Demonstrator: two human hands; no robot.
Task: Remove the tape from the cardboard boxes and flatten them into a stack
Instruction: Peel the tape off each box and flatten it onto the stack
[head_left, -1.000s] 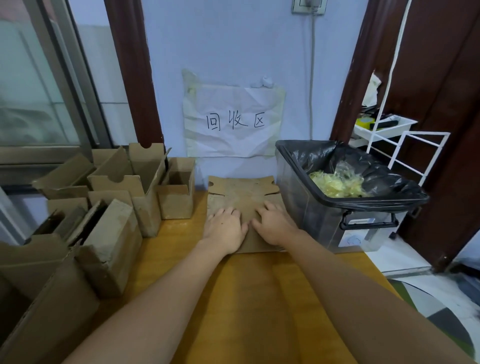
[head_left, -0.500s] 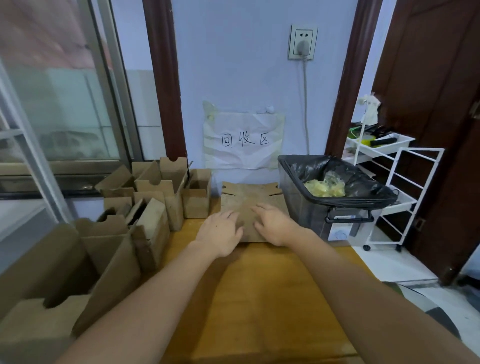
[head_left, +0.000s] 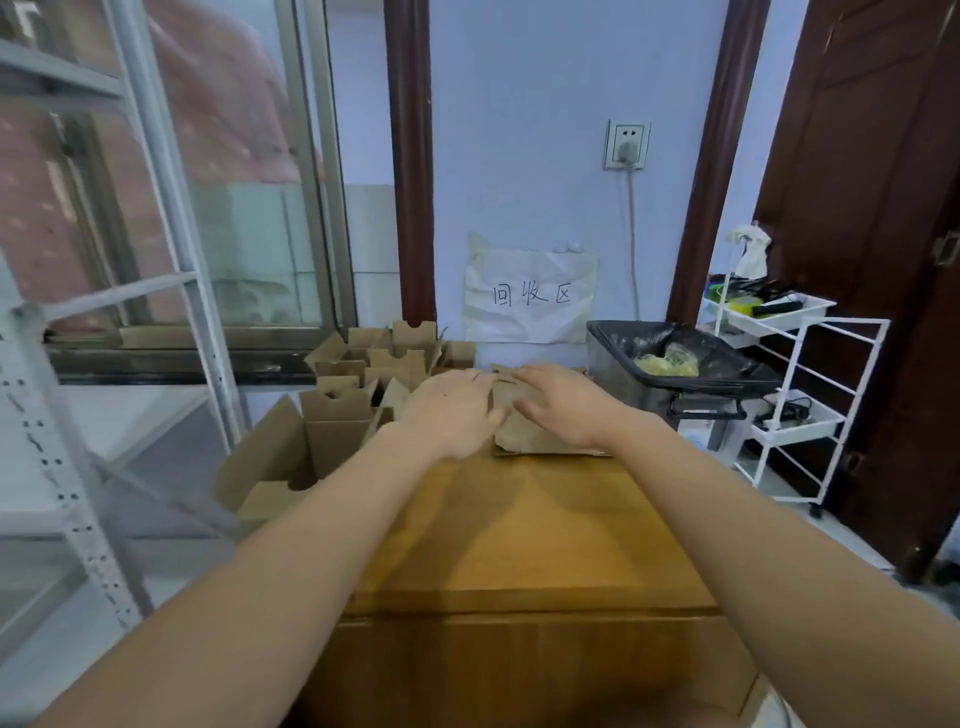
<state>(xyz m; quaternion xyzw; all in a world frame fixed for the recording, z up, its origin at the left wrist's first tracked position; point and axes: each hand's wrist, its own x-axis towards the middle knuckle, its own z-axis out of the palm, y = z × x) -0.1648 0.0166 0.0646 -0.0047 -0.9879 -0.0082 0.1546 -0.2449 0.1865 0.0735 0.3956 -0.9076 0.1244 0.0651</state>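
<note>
A flattened box lies on the far end of the wooden tabletop, against the wall and just left of the bin. It appears to top a thin stack; how many sheets lie under it cannot be told. The right hand is over this cardboard, fingers extended and relaxed, grasping nothing; whether it presses the sheet or hovers just above is unclear. The left hand is beside it at the cardboard's left edge, likewise released and holding nothing.

To the left, a cluster of upright boxes stands with flaps raised, and one larger open box sits nearer. No tape is discernible on them at this range. The bin, lined with a black bag, holds a yellowish crumpled wad, possibly stripped tape.

Assessment: at least one box is flattened and placed. Most boxes remain unflattened, so the bulk of the work is outstanding.
</note>
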